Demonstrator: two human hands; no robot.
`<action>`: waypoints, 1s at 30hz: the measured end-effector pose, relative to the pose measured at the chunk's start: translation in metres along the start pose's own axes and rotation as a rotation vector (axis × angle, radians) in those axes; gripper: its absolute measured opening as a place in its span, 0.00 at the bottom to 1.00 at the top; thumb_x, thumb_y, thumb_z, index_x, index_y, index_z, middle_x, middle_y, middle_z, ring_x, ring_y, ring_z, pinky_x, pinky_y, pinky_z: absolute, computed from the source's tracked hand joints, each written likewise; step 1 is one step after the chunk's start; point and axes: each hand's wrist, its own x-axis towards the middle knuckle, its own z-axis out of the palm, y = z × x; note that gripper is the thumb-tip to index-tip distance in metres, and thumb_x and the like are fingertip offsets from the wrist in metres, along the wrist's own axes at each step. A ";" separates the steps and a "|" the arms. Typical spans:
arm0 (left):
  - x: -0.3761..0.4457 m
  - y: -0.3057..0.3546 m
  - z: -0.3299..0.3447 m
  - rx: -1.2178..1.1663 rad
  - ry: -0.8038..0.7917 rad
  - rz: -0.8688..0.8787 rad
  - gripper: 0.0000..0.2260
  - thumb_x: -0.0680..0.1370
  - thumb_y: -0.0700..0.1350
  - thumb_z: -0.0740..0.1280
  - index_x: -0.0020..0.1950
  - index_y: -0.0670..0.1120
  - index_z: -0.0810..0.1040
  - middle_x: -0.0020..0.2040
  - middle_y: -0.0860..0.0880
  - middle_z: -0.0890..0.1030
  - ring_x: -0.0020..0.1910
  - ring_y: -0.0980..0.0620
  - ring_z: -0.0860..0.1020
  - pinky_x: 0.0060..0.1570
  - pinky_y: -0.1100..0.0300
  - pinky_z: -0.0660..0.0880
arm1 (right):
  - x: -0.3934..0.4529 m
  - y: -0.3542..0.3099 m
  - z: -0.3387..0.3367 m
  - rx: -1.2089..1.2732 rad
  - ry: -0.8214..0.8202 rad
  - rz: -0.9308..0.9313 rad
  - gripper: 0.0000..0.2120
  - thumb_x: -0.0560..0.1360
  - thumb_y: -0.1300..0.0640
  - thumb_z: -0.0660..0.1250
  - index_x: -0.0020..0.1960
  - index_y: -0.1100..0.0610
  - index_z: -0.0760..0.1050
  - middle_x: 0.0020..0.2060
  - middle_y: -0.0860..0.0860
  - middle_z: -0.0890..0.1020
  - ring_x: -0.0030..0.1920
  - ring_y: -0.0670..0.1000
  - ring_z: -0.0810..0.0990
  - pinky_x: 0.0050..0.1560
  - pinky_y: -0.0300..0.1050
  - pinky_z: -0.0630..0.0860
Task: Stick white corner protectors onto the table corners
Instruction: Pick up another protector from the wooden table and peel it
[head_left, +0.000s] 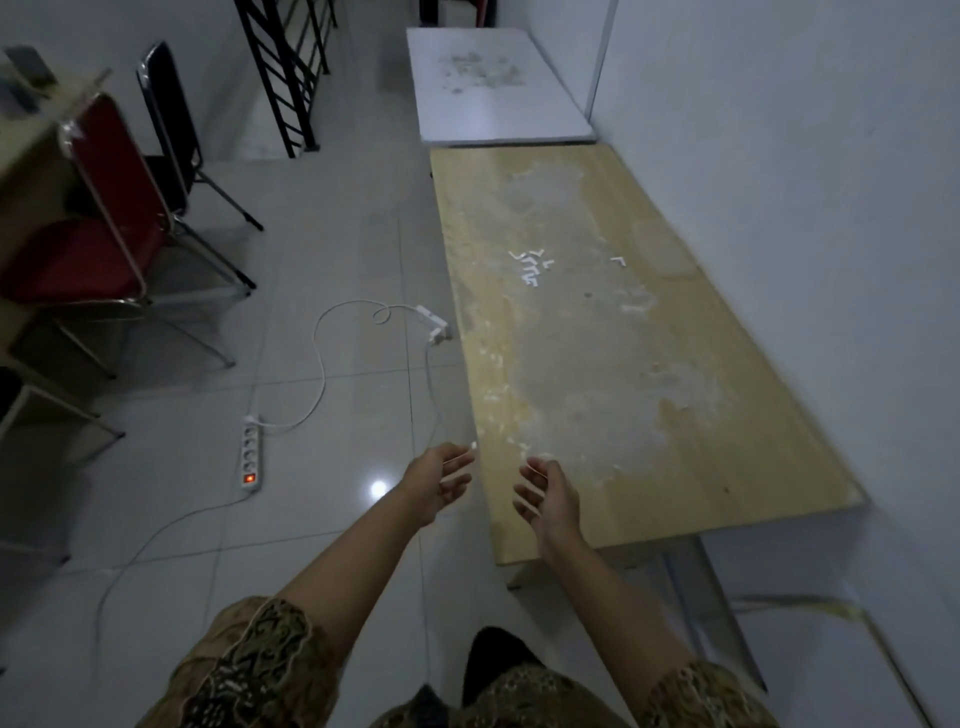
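Reaching out over the near end of the long pale wooden table (649, 338), I see both hands side by side. The left hand (436, 486) hangs just off the table's near left edge, above the grey tiled floor (322, 519), with a small white piece (473, 445) at its fingertips; the picture is too blurred for me to tell whether the fingers pinch it or only touch it. The right hand (548, 496) is over the table's near left part, fingers loosely curled and a little apart, holding nothing. A cluster of small white corner protectors (531, 267) lies on the table's middle, towards its far half, and one more single white protector (618, 260) lies apart from it, closer to the wall-side edge. A white power strip (251, 454) lies on the floor, left of the table.
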 end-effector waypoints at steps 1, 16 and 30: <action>-0.001 0.008 -0.009 0.008 -0.010 0.008 0.10 0.79 0.44 0.61 0.58 0.42 0.75 0.55 0.47 0.78 0.41 0.50 0.76 0.40 0.61 0.73 | -0.002 0.002 0.006 -0.014 0.002 -0.022 0.10 0.80 0.54 0.59 0.50 0.57 0.78 0.46 0.52 0.81 0.43 0.53 0.79 0.42 0.46 0.75; 0.089 0.143 -0.054 0.174 -0.073 0.092 0.13 0.80 0.44 0.61 0.61 0.39 0.76 0.58 0.44 0.79 0.40 0.50 0.76 0.38 0.62 0.74 | 0.073 -0.043 0.130 0.000 0.129 -0.189 0.10 0.79 0.58 0.59 0.54 0.61 0.77 0.45 0.54 0.80 0.40 0.53 0.77 0.39 0.45 0.74; 0.212 0.275 0.026 0.534 -0.228 0.121 0.15 0.81 0.44 0.60 0.64 0.37 0.74 0.55 0.43 0.78 0.39 0.51 0.74 0.35 0.62 0.71 | 0.164 -0.116 0.189 -0.062 0.267 -0.373 0.09 0.81 0.59 0.58 0.48 0.58 0.77 0.41 0.54 0.81 0.35 0.52 0.76 0.36 0.44 0.72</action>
